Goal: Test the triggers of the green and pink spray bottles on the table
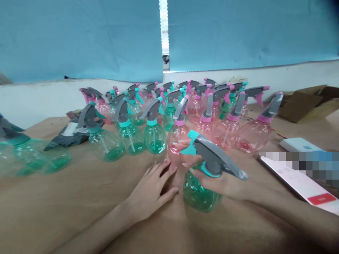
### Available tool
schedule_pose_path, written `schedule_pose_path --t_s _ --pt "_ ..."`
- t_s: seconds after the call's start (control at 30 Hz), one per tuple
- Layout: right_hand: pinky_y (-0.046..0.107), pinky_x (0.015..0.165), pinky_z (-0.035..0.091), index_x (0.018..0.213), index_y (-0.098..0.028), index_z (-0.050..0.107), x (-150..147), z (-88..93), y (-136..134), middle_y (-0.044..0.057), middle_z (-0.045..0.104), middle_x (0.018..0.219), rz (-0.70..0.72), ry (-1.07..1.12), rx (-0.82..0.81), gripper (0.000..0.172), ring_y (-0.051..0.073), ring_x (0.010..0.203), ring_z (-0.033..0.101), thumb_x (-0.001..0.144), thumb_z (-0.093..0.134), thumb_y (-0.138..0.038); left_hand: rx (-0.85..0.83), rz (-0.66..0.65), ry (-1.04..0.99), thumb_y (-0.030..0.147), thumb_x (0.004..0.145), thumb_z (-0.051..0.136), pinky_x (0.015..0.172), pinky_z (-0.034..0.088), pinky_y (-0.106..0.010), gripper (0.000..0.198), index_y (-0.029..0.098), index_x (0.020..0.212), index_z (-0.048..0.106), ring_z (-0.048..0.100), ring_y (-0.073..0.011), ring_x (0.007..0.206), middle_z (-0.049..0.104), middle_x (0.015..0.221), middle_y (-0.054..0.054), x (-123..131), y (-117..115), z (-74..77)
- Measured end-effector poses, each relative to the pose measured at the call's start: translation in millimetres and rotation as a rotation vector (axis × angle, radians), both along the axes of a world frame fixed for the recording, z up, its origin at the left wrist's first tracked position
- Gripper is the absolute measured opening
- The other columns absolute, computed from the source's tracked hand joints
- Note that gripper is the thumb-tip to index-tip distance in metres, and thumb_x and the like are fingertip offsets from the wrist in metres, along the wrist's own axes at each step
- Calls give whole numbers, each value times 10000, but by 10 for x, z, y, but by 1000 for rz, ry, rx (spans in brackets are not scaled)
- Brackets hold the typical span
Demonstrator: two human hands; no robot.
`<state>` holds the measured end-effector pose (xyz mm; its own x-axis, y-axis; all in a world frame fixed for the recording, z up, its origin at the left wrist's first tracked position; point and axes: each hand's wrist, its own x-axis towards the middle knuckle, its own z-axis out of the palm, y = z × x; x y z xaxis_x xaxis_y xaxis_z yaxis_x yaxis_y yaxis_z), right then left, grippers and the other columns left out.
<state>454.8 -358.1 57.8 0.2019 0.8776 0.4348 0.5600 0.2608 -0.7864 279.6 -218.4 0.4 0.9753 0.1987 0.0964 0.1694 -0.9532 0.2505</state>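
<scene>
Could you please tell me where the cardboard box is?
In the head view, the cardboard box lies at far right, beyond the rightmost pink spray bottle.

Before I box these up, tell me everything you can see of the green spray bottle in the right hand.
The translucent green plastic spray bottle has a rounded body, a teal collar at the neck, and a grey trigger head with a teal trigger. It is tilted, not upright, and the right hand holds it around the neck. Whether its base touches the tan tabletop cannot be told.
</scene>
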Motion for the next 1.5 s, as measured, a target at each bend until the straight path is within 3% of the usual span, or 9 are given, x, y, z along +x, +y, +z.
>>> schedule_pose_path --t_s 0.17,0.37,0.5,0.7,0.9,1.13,1.3,1.4,1.5 --pt "275 529 590 1281 -318 519 2 -100 8 9 718 1021 7 22 -32 527 158 621 679 777 534 -165 5 0 -11 439 953 487 1092 346 -538 508 209 1402 429 373 -321 1361 410 1486 -128 12 2 -7" --pt "288 622 593 1070 -287 629 -66 -151 90 0 708 880 -40 -14 39 288 153 664 668 817 530 -192 -104 -34 3 429 916 559 1079 383 -499 559 234 1411 388 397 -305 1343 409 1477 -115 -25 -19 110" --pt "273 642 579 1183 -271 550 -239 -139 252 -21 681 866 27 84 99 441 146 691 667 756 575 -162 -159 -26 -4 487 857 626 1044 433 -479 709 260 1438 289 455 -305 1299 433 1451 -110 -249 -36 231" --pt "294 637 544 1138 -204 559 -804 -70 721 -10 665 808 135 96 165 386 152 665 639 758 604 -246 -187 189 -152 475 877 602 981 491 -450 622 319 1395 295 525 -296 1230 507 1372 -77 -823 -64 358" --pt "329 718 520 1011 -212 578 -1497 2 1318 27 684 904 176 16 249 256 191 815 648 801 619 -353 -75 578 -427 468 842 627 909 524 -445 539 263 1294 416 607 -318 1098 604 1201 -67 -1272 -42 447" --pt "413 846 477 1076 -229 595 -1696 144 1694 60 656 1095 221 -307 54 525 260 1026 612 721 684 -605 -5 729 -553 458 874 605 989 447 -462 444 284 1252 452 523 -294 1171 526 1221 -58 -1833 475 333" --pt "349 681 461 806 -213 592 -1465 170 1721 19 666 830 -69 -381 72 327 200 706 624 852 596 -537 62 790 -575 586 819 606 932 478 -463 521 216 1178 536 541 -299 1101 516 1117 -79 -2029 940 321" --pt "377 716 473 923 -182 594 -1359 131 1732 69 652 953 -203 -440 66 287 194 663 619 855 612 -460 125 780 -502 582 841 586 934 472 -452 553 204 1239 524 570 -290 1069 551 1130 -86 -2018 1118 376" --pt "428 788 487 1123 -137 562 -1325 87 1765 141 625 1128 -243 -426 -24 434 222 714 649 838 618 -460 149 783 -433 575 849 585 918 481 -429 596 197 1301 494 589 -292 1066 582 1161 -95 -1959 1221 455"
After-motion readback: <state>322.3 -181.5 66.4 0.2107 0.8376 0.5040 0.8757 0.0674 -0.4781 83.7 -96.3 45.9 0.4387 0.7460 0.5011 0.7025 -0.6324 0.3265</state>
